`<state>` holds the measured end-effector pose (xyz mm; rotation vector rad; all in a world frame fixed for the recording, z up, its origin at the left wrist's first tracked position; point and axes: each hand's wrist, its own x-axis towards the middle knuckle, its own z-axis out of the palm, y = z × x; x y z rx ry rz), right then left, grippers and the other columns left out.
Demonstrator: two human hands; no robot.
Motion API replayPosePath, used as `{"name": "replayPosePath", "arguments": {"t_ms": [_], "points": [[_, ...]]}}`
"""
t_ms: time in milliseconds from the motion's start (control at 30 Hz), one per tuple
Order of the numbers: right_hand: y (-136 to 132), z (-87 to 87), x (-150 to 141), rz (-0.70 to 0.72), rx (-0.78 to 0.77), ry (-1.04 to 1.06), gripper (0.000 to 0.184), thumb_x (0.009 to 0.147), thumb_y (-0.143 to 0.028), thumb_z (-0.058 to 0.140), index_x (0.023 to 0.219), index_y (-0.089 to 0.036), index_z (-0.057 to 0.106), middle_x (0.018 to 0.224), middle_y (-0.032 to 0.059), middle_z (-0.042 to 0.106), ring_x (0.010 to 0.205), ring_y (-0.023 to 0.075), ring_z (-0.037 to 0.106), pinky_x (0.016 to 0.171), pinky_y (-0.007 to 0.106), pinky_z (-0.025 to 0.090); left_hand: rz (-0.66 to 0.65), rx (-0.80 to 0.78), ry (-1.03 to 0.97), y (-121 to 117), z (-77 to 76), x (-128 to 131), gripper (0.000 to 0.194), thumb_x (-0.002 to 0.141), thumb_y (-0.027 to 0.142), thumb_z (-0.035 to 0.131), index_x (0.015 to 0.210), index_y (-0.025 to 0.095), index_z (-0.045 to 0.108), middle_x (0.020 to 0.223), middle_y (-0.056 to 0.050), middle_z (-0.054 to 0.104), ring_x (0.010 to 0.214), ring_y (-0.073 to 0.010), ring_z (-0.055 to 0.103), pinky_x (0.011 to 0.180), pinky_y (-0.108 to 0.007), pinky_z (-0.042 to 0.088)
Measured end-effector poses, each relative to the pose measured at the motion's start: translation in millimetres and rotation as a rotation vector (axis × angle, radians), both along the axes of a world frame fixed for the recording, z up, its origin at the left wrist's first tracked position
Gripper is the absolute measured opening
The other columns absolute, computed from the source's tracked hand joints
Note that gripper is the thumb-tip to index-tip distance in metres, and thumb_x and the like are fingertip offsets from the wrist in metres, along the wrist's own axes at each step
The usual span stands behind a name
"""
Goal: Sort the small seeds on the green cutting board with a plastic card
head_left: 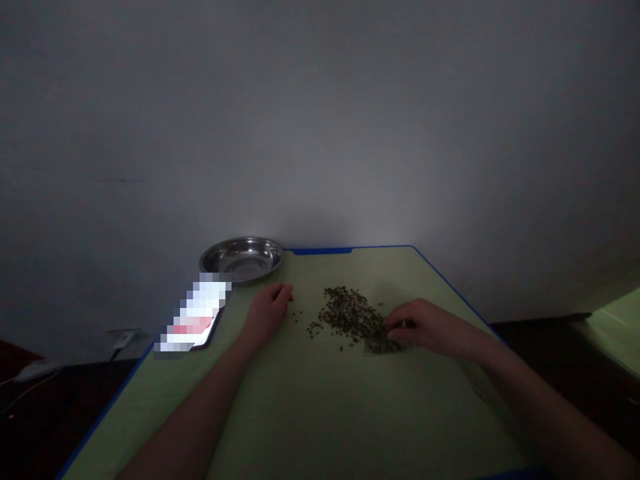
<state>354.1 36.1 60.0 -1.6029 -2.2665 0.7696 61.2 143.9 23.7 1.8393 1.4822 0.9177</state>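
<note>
A loose pile of small dark beans or seeds (350, 312) lies on the green table, with several strays scattered to its left. My right hand (420, 325) reaches in from the right, thumb and fingers pinched together at the pile's edge; what is between the fingertips is hidden. Just under those fingers is a small flat piece that looks like a clear bag (381, 345), with dark bits in or beneath it. To the left of the pile, my left hand (269, 308) rests on the table, fingers curled closed. Its palm is hidden from view.
A shiny metal bowl (242, 260) stands at the table's back left corner. In front of it, a phone or tablet (197, 317) with a lit, blurred screen leans at the left edge. The blue-edged table (320, 413) meets a grey wall (320, 133). Cables (120, 341) lie beyond the left edge.
</note>
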Motion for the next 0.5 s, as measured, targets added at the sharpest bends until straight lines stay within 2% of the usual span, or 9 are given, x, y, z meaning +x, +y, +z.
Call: {"name": "replayPosePath", "arguments": {"t_ms": [100,233,367,500], "points": [[21,-2.4,-8,0.009,0.037,-0.022,0.018,0.085,-0.026,0.057,0.079,-0.017,0.071,0.066,0.0004,0.065,0.060,0.0133,0.055,0.058,0.025,0.038,-0.002,0.025,0.019,0,0.8,0,0.034,0.078,0.047,0.040,0.062,0.020,0.054,0.046,0.005,0.043,0.050,-0.0155,0.045,0.053,-0.028,0.031],[43,-4.7,-15,0.012,0.106,-0.042,0.017,0.084,-0.028,0.058,0.083,-0.017,0.072,0.073,0.0029,0.069,0.063,0.0144,0.057,0.058,0.025,0.038,-0.001,0.018,0.018,0,0.8,0,0.035,0.078,0.047,0.039,0.062,0.020,0.053,0.046,0.005,0.042,0.049,-0.0150,0.043,0.052,-0.028,0.031],[53,0.5,-20,0.004,0.149,-0.074,0.015,0.084,-0.025,0.058,0.082,-0.018,0.072,0.075,0.0033,0.070,0.066,0.0152,0.059,0.061,0.026,0.039,0.009,0.010,0.001,1,-0.7,-1,0.035,0.078,0.048,0.040,0.062,0.020,0.053,0.046,0.005,0.043,0.047,-0.0144,0.042,0.052,-0.028,0.031],[55,9.4,-23,-0.032,0.190,-0.021,0.014,0.084,-0.024,0.059,0.084,-0.018,0.071,0.076,0.0033,0.069,0.064,0.0136,0.057,0.061,0.025,0.039,0.006,0.011,-0.031,1,-1.0,-2,0.034,0.078,0.047,0.040,0.061,0.020,0.053,0.046,0.005,0.042,0.048,-0.0143,0.042,0.052,-0.027,0.031]]}}
